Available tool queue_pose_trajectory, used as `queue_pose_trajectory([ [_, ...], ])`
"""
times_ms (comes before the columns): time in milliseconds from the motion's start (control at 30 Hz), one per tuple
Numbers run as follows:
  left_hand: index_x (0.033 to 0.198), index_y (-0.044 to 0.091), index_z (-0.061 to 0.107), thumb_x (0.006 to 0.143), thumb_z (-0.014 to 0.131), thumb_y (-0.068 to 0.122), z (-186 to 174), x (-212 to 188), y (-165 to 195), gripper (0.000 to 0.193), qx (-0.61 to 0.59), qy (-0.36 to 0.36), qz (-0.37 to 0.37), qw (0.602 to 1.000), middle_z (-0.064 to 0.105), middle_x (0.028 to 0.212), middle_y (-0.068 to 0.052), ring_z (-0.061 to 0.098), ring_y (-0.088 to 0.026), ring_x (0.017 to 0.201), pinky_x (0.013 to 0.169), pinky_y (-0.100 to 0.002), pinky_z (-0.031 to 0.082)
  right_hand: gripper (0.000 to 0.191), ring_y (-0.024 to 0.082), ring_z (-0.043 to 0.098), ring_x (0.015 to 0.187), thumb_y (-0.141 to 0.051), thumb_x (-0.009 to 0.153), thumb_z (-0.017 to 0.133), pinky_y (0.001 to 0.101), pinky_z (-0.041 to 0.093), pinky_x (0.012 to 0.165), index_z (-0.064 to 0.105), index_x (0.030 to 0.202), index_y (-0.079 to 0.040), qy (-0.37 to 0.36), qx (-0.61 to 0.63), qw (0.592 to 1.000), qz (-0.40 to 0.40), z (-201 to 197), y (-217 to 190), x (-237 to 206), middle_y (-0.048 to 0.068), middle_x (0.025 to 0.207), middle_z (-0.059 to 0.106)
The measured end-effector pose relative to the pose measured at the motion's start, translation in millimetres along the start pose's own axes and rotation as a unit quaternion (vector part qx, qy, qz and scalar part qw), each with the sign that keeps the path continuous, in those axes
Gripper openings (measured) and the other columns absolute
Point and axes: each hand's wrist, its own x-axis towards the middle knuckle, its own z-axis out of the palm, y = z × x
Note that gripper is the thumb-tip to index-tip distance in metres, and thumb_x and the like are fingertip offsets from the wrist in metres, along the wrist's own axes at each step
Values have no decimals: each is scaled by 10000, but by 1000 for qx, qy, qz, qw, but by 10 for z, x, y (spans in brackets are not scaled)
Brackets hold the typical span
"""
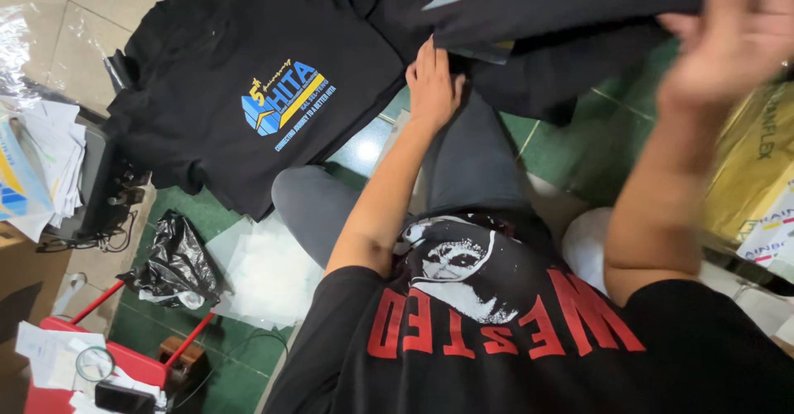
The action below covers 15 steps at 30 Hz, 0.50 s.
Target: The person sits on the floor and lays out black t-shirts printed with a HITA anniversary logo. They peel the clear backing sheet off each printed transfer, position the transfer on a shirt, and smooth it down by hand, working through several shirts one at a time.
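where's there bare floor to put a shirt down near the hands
Bare green floor tiles show right of the grey trouser leg, under the lifted black shirt. Left is crowded: printed shirt pile, black plastic bag, white sheets.

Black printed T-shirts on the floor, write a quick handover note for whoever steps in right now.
Left hand: flat, pressing the edge of the upper black cotton T-shirt.
Right hand: raised and blurred, gripping that shirt's far side.
Laid out: a second black T-shirt with a blue and yellow print, spread face up on the floor.
Left: the upper shirt is not laid flat yet.
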Motion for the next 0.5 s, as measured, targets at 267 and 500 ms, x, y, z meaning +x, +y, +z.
queue_pose_trajectory([
  [267, 1432, -57, 382, 913, 793, 200, -935, 289, 57, 711, -67, 302, 116, 944, 471, 1433, -282, 522, -452, 1272, 1080, -495, 435, 145, 149, 647, 861, -38, 1107, 669, 351, 637, 697, 645, 1241, 10, -224, -81, 971, 17, -346, -601, 262, 75, 1072, 655],
  [500, 1410, 17, 521, 941, 695, -20, -2702, -335, -22, 501, 61, 314, 136, 938, 564, 1350, -193, 608, -383, 1179, 947, -443, 531, 131, 156, 648, 834, -17, 1087, 667, 342, 614, 677, 637, 1213, -3, -282, -62, 957, 25, 409, -476, 433, 70, 1039, 652],
])
